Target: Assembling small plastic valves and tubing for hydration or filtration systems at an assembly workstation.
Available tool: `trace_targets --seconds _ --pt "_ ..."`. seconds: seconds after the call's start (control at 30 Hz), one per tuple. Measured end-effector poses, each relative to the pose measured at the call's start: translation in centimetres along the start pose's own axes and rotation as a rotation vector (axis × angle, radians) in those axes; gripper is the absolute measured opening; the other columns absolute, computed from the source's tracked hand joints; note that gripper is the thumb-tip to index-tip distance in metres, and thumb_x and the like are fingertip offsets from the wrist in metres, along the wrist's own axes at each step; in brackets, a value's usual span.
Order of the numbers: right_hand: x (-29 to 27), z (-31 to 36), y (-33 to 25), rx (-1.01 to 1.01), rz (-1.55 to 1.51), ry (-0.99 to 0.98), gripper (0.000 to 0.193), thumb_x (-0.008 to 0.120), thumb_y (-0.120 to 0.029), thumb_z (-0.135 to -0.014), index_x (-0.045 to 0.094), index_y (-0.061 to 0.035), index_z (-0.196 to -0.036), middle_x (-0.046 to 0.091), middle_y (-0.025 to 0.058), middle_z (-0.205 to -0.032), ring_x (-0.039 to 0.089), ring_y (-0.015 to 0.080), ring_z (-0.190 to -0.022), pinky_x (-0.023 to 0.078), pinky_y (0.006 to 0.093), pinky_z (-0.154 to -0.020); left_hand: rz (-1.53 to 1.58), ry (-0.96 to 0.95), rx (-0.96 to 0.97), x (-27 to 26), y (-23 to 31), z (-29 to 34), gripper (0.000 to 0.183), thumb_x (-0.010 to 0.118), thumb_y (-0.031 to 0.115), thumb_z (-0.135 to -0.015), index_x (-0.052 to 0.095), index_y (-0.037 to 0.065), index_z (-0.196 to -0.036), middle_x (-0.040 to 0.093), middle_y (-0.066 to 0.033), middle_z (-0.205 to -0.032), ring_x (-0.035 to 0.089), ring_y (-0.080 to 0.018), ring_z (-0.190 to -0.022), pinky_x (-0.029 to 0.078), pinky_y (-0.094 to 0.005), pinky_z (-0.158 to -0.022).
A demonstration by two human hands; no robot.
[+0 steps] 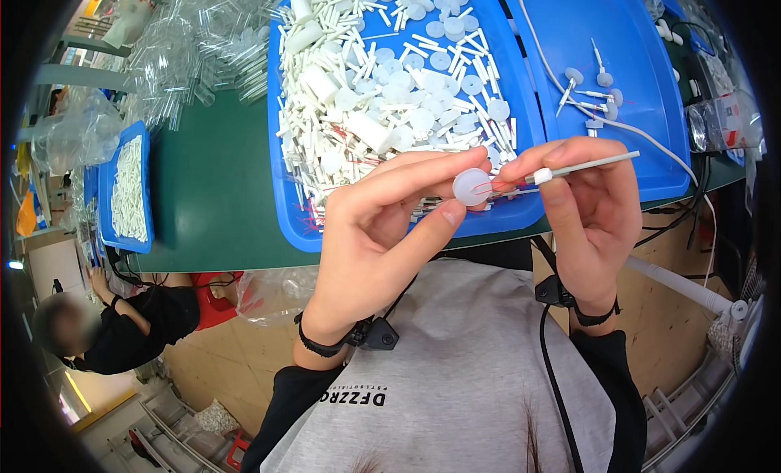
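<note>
My left hand [378, 229] pinches a translucent white disc [471, 186] between thumb and fingers. Thin red wires [498, 187] run from beside the disc toward my right fingertips. In my right hand [592, 221] is a slender pale rod [606, 161], pointing right, with a small white block [543, 176] near its inner end. Whether the rod and the wires are joined is hidden by my fingers. Both hands are over the near right corner of a blue tray [303, 240], which is heaped with short white sticks, translucent discs and larger white cylinders [321, 84].
A second blue tray [643, 82] at the right holds several disc-and-stick pieces [604, 79] and a white cable [630, 125] crosses it. Clear plastic tubes [203, 46] pile up at far left on the green table [203, 180]. Another person [134, 314] sits at left.
</note>
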State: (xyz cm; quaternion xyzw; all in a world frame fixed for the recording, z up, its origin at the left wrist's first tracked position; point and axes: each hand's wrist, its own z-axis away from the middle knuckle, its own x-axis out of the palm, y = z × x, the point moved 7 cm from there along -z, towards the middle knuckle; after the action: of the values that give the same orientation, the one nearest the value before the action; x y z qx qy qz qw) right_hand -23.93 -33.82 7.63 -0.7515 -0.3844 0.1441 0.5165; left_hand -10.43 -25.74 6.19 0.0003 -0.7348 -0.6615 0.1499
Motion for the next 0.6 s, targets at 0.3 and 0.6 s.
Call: trace_targets --seconds 0.3,0.6 --pt "-0.07 0.07 -0.39 -0.085 0.076 0.028 0.02 0.051 0.009 -0.092 0.046 0.0064 -0.111 0.062 0.0214 -0.103 0.064 0.0244 -0.098 0.053 0.0346 -0.086 0.018 0.023 -0.044 0.19 -0.05 0.12 0.036 0.058 -0.006 -0.085 0.056 -0.011 -0.121 0.062 -0.0186 -0.112 0.063 -0.0226 -0.101 0.048 -0.0336 -0.092" --pt "0.16 0.15 -0.66 -0.131 0.101 -0.013 0.022 0.051 0.012 -0.09 0.046 0.0056 -0.111 0.063 0.0229 -0.104 0.065 0.0268 -0.098 0.053 0.0355 -0.086 0.119 0.009 -0.08 0.29 -0.4 0.08 0.035 0.062 -0.012 -0.083 0.057 -0.01 -0.117 0.06 -0.0147 -0.115 0.062 -0.018 -0.103 0.047 -0.0301 -0.093"
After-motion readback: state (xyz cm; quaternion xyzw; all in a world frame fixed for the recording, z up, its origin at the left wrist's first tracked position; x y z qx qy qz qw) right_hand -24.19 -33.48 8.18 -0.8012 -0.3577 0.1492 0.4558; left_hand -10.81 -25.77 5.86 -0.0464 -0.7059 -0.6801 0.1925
